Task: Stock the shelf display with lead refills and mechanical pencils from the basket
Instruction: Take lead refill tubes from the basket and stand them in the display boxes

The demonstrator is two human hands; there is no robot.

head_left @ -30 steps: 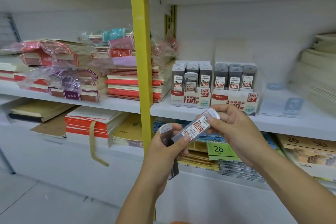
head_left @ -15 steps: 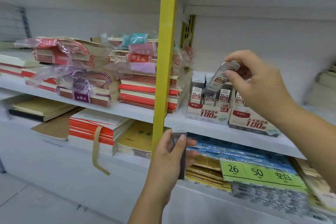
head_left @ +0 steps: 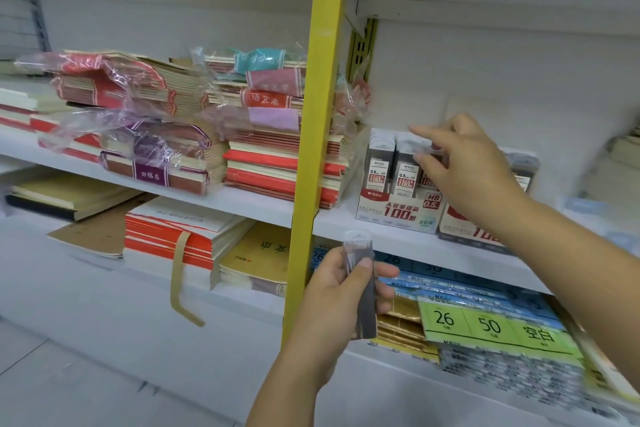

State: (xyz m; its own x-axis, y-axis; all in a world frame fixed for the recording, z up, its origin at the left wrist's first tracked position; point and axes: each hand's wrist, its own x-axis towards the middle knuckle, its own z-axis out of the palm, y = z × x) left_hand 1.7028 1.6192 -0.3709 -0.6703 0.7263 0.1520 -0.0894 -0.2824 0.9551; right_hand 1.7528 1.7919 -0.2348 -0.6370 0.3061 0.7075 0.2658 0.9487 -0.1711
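Grip status, head view: the left hand (head_left: 332,302) grasps one slim grey translucent lead refill case (head_left: 360,284) upright, with the thumb across its front. It is held just in front of the yellow steel upright post (head_left: 322,114) and below the white shelf board (head_left: 346,222).

The right hand (head_left: 464,166) reaches the white-and-red cardboard display box (head_left: 394,211) marked HB 0.5, which stands on that shelf. Thumb and curled fingers pinch the clear cap of a grey refill case (head_left: 427,149) in the row, and the index finger is extended straight. Blur hides how deep this case sits.

Recommended procedure:
1. Align the case vertically over the free slot, label forward.
2. Press down until it is level with the neighbouring cases.
3. Release the case without tipping adjacent stock.
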